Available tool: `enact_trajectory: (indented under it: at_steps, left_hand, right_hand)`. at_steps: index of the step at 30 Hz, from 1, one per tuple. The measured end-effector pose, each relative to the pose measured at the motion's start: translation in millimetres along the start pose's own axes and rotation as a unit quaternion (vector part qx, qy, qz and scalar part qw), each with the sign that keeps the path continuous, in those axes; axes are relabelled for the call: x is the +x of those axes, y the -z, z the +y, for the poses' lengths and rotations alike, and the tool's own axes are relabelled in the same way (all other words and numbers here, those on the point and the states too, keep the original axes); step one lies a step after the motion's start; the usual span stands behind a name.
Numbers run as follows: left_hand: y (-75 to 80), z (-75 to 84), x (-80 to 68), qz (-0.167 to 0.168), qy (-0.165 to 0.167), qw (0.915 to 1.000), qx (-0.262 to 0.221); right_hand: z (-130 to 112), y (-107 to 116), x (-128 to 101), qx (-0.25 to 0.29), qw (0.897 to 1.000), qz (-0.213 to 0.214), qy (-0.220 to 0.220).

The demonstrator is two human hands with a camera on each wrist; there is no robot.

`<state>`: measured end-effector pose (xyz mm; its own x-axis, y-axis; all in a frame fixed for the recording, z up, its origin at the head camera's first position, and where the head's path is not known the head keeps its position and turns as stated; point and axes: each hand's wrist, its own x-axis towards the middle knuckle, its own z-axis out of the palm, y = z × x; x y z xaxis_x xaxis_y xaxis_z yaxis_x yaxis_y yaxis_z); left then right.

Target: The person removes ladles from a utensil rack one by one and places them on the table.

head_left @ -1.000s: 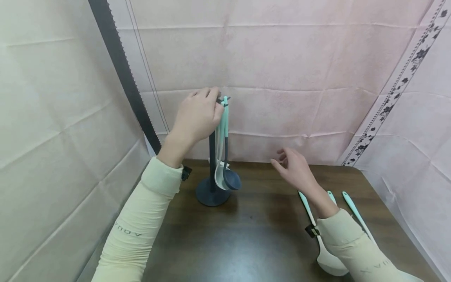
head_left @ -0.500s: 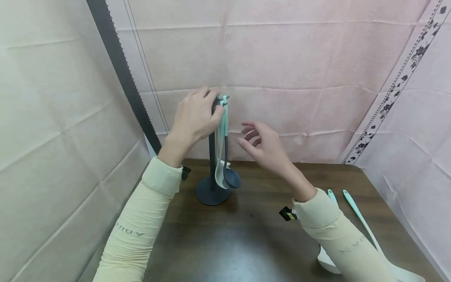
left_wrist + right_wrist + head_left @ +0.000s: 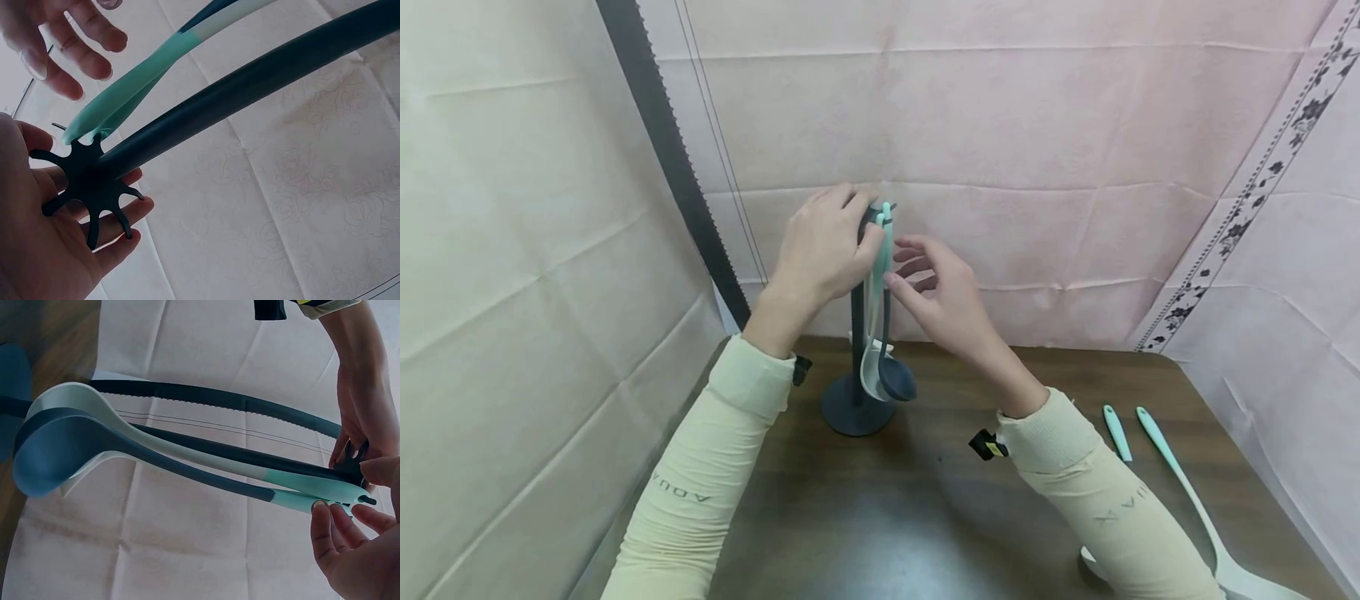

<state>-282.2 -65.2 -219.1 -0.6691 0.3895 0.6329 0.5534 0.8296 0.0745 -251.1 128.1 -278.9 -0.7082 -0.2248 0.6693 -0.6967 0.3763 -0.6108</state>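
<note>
A dark utensil stand (image 3: 858, 333) with a round base stands on the table. My left hand (image 3: 823, 246) grips its top, palm over the hooked wheel (image 3: 87, 178) and fingers among its hooks. Mint-handled utensils hang there: a dark blue ladle (image 3: 62, 450), a white ladle (image 3: 69, 392) beside it, and another pale utensil (image 3: 94, 464) partly hidden behind the blue one. My right hand (image 3: 943, 300) is beside the mint handles (image 3: 137, 81), thumb and fingers loosely curved with fingertips close to them. In the left wrist view a gap shows between those fingertips and the handles.
At the right of the brown table (image 3: 850, 517) lie a white turner (image 3: 1247, 579) with a mint handle, another mint handle (image 3: 1116, 429), and a pale utensil edge (image 3: 1092, 560) mostly under the right sleeve. Pale cloth walls (image 3: 1037, 125) enclose the table's back and sides.
My right hand has moved left and up from above the lying utensils to the hanging handles. The left hand has stayed on top of the stand.
</note>
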Motion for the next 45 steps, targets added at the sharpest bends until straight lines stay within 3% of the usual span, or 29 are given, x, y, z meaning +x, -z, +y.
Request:
enact_trajectory:
  at_steps: [17,28,34,45]
  left_hand:
    - [-1.6,-0.2,-0.9,0.014,-0.016,0.9998,0.003]
    - [-0.9,0.6,0.0,0.013,-0.008,0.9999,-0.004]
    - [0.7,0.3,-0.8,0.008,-0.003,1.0000,-0.002]
    - [-1.0,-0.3,0.1,0.009,-0.001,1.0000,-0.004]
  right_hand:
    - [-12.3,-2.4,30.8,0.031,0.998,0.050,0.018]
    - [-13.2,-2.0,43.4,-0.026,0.999,0.027,0.008]
    - [-11.3,-9.3,43.2,-0.025,0.999,0.035,0.011]
    - [-5.7,-15.6,42.9,-0.072,0.997,0.041,0.004]
